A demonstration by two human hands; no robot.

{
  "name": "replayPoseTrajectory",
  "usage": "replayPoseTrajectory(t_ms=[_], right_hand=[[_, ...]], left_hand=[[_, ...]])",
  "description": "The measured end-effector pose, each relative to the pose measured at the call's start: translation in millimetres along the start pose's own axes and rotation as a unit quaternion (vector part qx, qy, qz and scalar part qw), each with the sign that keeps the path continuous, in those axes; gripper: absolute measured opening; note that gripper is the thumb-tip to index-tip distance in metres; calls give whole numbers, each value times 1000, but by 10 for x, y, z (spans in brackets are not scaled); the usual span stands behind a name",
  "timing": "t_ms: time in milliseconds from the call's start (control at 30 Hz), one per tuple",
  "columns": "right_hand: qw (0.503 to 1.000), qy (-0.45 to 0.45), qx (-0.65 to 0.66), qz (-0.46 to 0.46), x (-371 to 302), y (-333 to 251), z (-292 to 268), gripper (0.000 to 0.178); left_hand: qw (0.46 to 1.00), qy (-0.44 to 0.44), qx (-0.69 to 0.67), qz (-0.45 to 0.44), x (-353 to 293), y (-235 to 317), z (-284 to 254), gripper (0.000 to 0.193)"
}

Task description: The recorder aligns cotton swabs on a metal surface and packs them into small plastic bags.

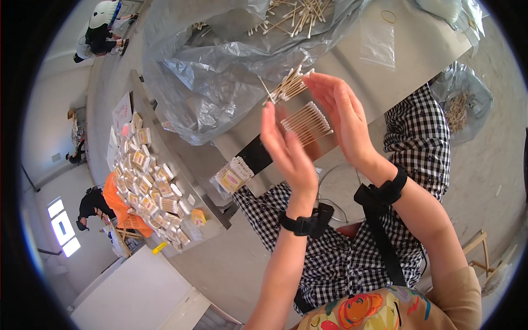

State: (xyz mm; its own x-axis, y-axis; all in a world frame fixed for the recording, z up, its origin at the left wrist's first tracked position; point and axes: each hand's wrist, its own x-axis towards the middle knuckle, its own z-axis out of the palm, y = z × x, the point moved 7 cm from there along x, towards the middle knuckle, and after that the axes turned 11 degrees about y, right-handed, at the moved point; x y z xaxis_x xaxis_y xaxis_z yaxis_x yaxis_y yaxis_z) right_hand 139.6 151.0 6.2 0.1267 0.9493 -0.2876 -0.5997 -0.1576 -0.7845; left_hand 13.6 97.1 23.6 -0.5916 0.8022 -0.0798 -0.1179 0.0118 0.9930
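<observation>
Closest to view, wearing a shirt [360, 309]; holding left hand [291, 162] and right hand [347, 120] open, gripping nothing visible, bracketing a swab row [306, 124] on the tabletop [423, 49], perhaps to steady it. Having loose swabs [290, 87] just past both hands, probably for easy reach.

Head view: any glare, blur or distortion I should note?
Head view: black rim and bent edges, so strong fisheye distortion; head view, left: window blown out white; head view, top: glints on the grey plastic bag; head view, middle: left hand looks slightly blurred, while the row of cotton swabs reads fairly clearly.
</observation>
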Motion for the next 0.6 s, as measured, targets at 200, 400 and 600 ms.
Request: replayPoseTrajectory(t_ms=[200,400,600], right_hand=[[999,4,-39,-19,162,-312,-159,48],[999,-3,-43,-30,164,-401,-218,47],[988,-56,-140,-33,130,-341,-210,33]], left_hand=[[794,-237,481,288,-249,-12,207,72],[743,-246,534,321,-369,-37,243,81],[690,-214,567,397,-362,-163,284,97]])
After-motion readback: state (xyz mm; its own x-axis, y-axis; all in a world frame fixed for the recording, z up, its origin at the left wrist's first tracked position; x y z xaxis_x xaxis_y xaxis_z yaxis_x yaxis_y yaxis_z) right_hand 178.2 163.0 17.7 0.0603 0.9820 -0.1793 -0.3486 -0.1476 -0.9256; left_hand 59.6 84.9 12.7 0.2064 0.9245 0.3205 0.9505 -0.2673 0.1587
